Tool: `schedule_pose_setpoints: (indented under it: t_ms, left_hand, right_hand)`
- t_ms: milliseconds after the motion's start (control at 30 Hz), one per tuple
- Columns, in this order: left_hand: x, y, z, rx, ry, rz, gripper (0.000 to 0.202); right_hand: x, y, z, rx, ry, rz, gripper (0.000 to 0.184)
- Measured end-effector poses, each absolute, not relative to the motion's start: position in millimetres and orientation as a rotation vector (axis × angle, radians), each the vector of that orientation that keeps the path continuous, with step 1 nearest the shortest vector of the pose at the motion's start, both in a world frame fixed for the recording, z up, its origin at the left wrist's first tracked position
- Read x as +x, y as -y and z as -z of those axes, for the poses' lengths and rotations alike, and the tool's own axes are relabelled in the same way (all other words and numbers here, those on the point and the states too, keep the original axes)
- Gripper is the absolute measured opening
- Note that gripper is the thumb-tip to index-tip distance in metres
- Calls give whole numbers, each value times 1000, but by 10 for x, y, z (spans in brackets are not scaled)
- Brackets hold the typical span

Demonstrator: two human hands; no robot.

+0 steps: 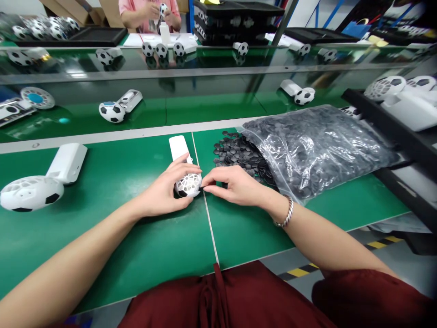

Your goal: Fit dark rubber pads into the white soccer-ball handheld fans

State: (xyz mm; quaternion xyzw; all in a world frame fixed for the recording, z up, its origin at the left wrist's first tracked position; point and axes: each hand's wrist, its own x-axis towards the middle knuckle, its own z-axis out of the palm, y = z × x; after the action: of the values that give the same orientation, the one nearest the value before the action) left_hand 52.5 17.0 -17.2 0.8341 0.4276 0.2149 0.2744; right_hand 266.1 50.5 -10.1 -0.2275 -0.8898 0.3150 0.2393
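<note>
A white football-patterned handheld fan (188,184) lies on the green mat, its handle (179,148) pointing away from me. My left hand (167,191) is wrapped round the fan's round head. At the head's right edge my right hand (232,184), a silver bracelet on its wrist, pinches a small black piece against it. Just beyond that hand, loose black hexagon pieces (239,152) spill from a clear plastic bag (317,146).
Another white fan (37,187) lies at the left. More fans ride the green conveyor (205,107) behind. A black rack (396,132) with fan parts stands at the right. Across the line a person in pink (150,13) handles a fan.
</note>
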Motion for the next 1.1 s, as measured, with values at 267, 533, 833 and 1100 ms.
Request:
schedule_pose_setpoints:
  t_ms: [267, 533, 833, 1100]
  left_hand:
    - [610, -143, 170, 2164, -1247, -645, 36]
    - [643, -164, 174, 2187, -1190, -667, 30]
    - [527, -234, 183, 2237, -1116, -656, 26]
    - [571, -152, 156, 2049, -1557, -589, 51]
  right_hand:
    - [2570, -505, 185, -777, 2253, -1082, 5]
    - [2517, -560, 219, -916, 2145, -1248, 14]
    - [2827, -918, 191, -1263, 2316, -400, 8]
    - [2678, -779, 213, -1206, 2844, 86, 15]
